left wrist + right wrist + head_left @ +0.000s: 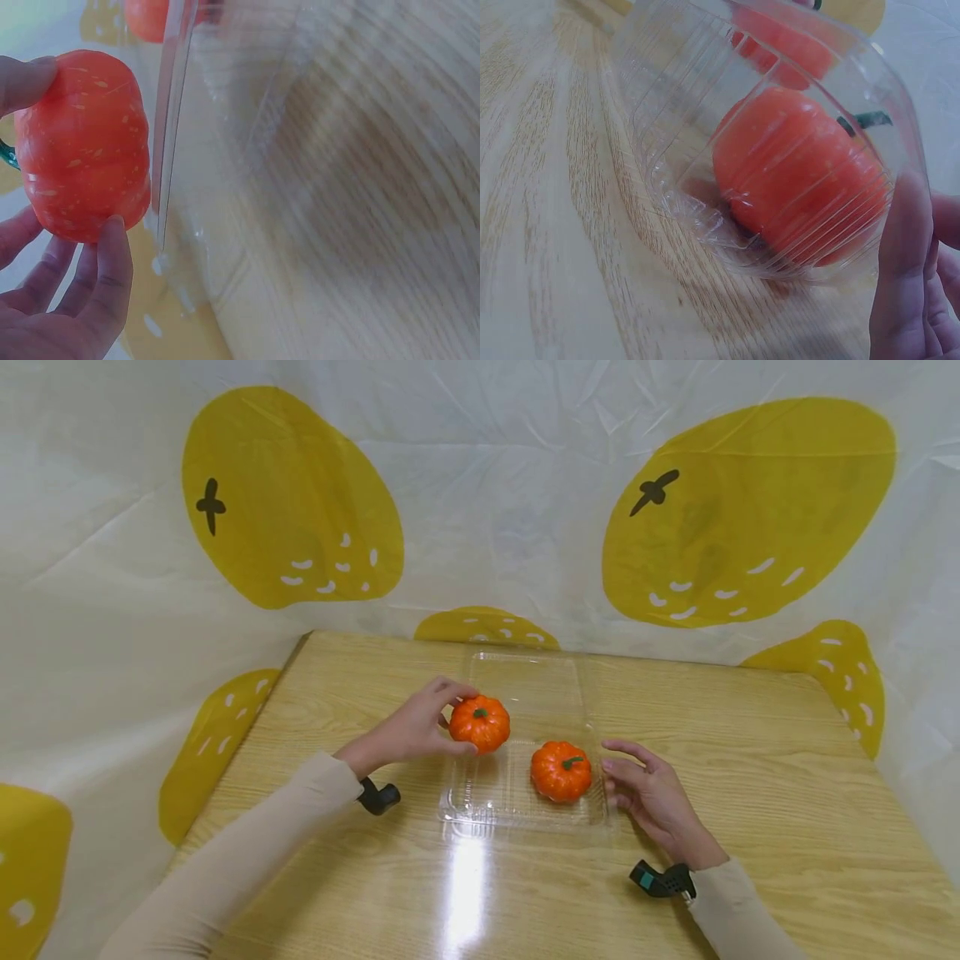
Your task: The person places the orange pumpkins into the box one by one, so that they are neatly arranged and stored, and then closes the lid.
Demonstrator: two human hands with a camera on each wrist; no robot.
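My left hand grips a small orange toy pumpkin with a green stem, thumb and fingers around its sides. In the left wrist view that pumpkin is held beside the clear wall of a plastic clamshell container. A second orange pumpkin sits inside the container's right part, seen through the ribbed wall in the right wrist view. At the container's right side is my right hand, fingers extended. In the right wrist view its fingers lie against the outside of the container's rim.
The container's clear lid lies folded back toward the far table edge. Beneath everything is a light wood table with a bright reflection in front. A white curtain with yellow fruit prints hangs behind and at the sides.
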